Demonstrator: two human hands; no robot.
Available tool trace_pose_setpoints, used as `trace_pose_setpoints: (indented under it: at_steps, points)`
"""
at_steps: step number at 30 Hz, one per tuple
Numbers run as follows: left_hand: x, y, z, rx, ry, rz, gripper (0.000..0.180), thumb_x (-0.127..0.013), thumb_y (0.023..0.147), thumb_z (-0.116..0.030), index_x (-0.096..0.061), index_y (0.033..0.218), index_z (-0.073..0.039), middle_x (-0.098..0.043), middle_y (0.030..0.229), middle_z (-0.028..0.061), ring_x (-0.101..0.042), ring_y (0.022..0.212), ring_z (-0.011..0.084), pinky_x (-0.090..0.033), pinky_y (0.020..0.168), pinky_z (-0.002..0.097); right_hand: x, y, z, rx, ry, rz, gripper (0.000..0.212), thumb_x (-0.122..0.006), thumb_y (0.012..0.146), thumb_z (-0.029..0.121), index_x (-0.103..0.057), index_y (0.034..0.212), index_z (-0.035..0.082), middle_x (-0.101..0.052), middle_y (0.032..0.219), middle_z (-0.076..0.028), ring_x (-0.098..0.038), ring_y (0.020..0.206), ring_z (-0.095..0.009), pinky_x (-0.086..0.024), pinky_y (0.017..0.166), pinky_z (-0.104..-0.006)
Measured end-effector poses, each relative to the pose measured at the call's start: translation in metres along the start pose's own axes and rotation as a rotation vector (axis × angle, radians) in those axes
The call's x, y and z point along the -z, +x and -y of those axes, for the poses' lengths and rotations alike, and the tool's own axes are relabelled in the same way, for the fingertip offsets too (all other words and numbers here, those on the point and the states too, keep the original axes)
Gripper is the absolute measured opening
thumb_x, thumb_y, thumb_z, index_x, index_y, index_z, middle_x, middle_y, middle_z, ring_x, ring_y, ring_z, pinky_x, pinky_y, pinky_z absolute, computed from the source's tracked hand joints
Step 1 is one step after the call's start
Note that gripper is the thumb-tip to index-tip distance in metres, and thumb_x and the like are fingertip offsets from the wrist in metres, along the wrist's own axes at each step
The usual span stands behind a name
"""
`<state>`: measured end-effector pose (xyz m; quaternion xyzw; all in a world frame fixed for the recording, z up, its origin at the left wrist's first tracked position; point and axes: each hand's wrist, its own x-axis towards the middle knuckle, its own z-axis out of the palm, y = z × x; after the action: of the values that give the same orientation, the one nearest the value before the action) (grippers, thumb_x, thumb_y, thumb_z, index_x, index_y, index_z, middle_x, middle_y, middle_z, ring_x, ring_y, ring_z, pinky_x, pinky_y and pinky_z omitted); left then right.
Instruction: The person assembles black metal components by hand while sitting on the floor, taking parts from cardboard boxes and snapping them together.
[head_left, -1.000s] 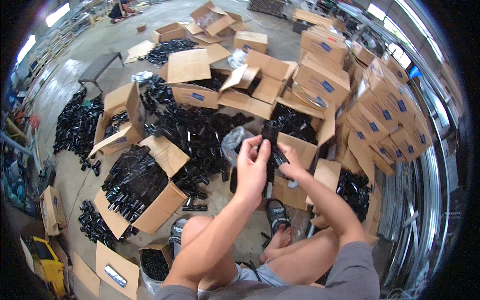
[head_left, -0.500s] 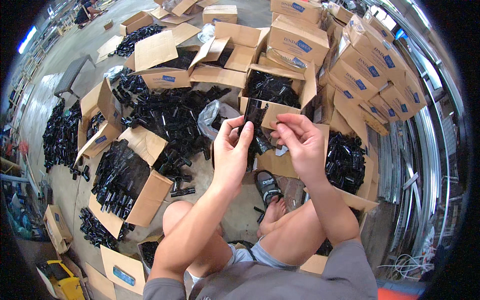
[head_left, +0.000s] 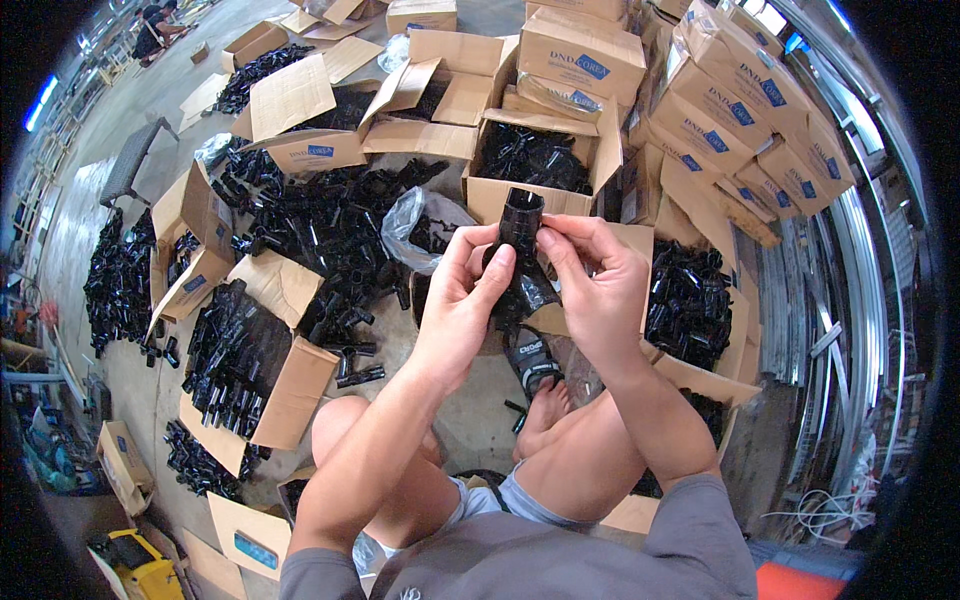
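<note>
A short black plastic tube fitting (head_left: 521, 213) stands upright in front of me, its round open end facing up. My left hand (head_left: 455, 305) is closed around its left side, with the thumb on the front. The thumb and fingers of my right hand (head_left: 605, 290) pinch together against the fitting's right side; whatever lies between those fingertips is hidden. Below the hands, a cardboard box with clear plastic and more black pieces is partly covered. Beyond them stands an open carton (head_left: 545, 195) filled with similar black fittings.
Loose black fittings (head_left: 330, 225) are heaped on the floor to the left, near a tipped carton (head_left: 290, 395) spilling more. Closed cartons (head_left: 720, 110) are stacked at the far right, beside long metal profiles (head_left: 850, 300). A phone (head_left: 256, 549) lies on cardboard at lower left.
My right hand has moved left, from just apart to touching the fitting. A small dark piece seen in its fingertips before is now hidden. My view has shifted slightly.
</note>
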<state>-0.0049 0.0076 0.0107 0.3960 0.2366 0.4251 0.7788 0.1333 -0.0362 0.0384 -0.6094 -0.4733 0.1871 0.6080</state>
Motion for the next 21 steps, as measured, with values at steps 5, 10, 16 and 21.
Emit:
trace_pose_setpoints:
  at_steps: [5, 10, 16, 21]
  points:
    - [-0.002, 0.003, 0.004, 0.002, -0.005, -0.031, 0.014, -0.054, 0.105, -0.019, -0.055, 0.117, -0.012, -0.066, 0.105, 0.0005, -0.063, 0.094, 0.0084, -0.053, 0.083, 0.0273, 0.004, 0.001, 0.002, 0.071, -0.138, -0.003, 0.013, -0.075, 0.088, 0.006, -0.074, 0.1, 0.001, -0.076, 0.088, -0.01, -0.07, 0.077, -0.012, -0.053, 0.071, -0.0261]
    - [0.005, -0.001, 0.001, 0.009, -0.054, -0.054, 0.014, -0.056, 0.104, -0.019, -0.056, 0.117, -0.012, -0.067, 0.104, 0.0005, -0.064, 0.093, 0.0086, -0.053, 0.081, 0.0274, -0.004, -0.001, 0.008, 0.072, -0.109, 0.011, 0.014, -0.075, 0.088, 0.005, -0.074, 0.1, 0.001, -0.076, 0.087, -0.01, -0.07, 0.077, -0.012, -0.054, 0.072, -0.0257]
    - [0.002, -0.004, -0.004, 0.016, -0.074, -0.114, 0.021, -0.061, 0.102, -0.017, -0.055, 0.12, -0.007, -0.068, 0.108, 0.0045, -0.061, 0.094, 0.007, -0.049, 0.085, 0.025, -0.007, -0.009, 0.011, -0.071, 0.037, 0.05, 0.012, -0.076, 0.087, 0.005, -0.074, 0.097, -0.001, -0.076, 0.088, -0.009, -0.068, 0.078, -0.01, -0.054, 0.072, -0.0249]
    - [-0.01, 0.004, 0.014, -0.172, 0.22, -0.114, 0.025, -0.064, 0.099, -0.014, -0.055, 0.123, -0.009, -0.065, 0.119, 0.0067, -0.057, 0.108, 0.0128, -0.044, 0.096, 0.0295, 0.015, -0.004, 0.002, -0.22, 0.071, 0.118, 0.013, -0.077, 0.086, 0.006, -0.074, 0.097, -0.001, -0.076, 0.089, -0.008, -0.068, 0.081, -0.01, -0.055, 0.075, -0.025]
